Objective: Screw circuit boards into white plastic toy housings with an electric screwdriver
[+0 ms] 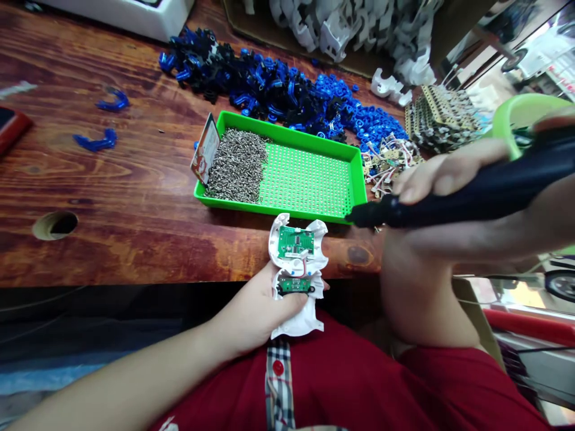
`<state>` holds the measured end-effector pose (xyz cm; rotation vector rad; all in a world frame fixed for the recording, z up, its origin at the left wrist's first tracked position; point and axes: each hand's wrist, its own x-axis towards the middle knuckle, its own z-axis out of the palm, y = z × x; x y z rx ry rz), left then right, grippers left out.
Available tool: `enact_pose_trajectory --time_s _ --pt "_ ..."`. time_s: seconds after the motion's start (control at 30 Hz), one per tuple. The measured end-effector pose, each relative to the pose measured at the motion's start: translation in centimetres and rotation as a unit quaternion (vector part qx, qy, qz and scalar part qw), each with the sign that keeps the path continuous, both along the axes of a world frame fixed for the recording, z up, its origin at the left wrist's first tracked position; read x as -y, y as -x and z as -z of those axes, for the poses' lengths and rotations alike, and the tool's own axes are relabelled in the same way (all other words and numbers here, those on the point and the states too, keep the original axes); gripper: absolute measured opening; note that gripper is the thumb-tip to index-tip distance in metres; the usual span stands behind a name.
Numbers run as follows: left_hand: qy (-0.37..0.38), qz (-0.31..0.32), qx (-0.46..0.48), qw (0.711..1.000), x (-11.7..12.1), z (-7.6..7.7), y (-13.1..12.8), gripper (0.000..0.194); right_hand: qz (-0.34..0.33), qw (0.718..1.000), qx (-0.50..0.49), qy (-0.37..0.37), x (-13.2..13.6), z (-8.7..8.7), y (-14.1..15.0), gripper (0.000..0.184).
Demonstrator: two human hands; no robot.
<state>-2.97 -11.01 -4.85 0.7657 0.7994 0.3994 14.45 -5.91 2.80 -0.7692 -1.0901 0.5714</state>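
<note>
My left hand [256, 308] grips a white plastic housing [299, 320] at the table's front edge, thumb across its lower part. Inside the housing sit a green circuit board [296, 241] and a smaller one [294, 285], with short wires between them. My right hand [467, 221] is wrapped around a black electric screwdriver [485, 188], its tip pointing left by the near right corner of a green tray [287, 209]. The tip is apart from the housing. Many small screws [236, 164] fill the tray's left part; its perforated right part shows bare.
Behind the tray lies a long heap of blue and black plastic parts [278, 90]. A box of white housings [323, 27] stands at the back. Stacked boards [442, 117], wired pieces [390, 158] and a light green bowl [505, 120] are at right. A round hole [56, 225] opens at left.
</note>
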Motion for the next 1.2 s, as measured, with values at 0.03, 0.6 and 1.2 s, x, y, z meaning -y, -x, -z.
enact_pose_trajectory --time_s 0.03,0.6,1.2 --pt "0.002 0.001 -0.001 1.0 0.0 0.0 0.0 0.043 0.038 0.999 0.004 -0.039 -0.8 0.0 -0.5 0.011" --pt "-0.021 0.011 -0.01 1.0 -0.1 0.2 0.2 0.048 0.099 0.991 0.016 -0.092 -7.4 4.4 -3.4 0.009" --pt "-0.039 -0.013 -0.022 0.999 0.1 -0.2 -0.1 0.046 0.074 0.994 -0.069 -0.028 -3.0 0.7 -1.9 0.038"
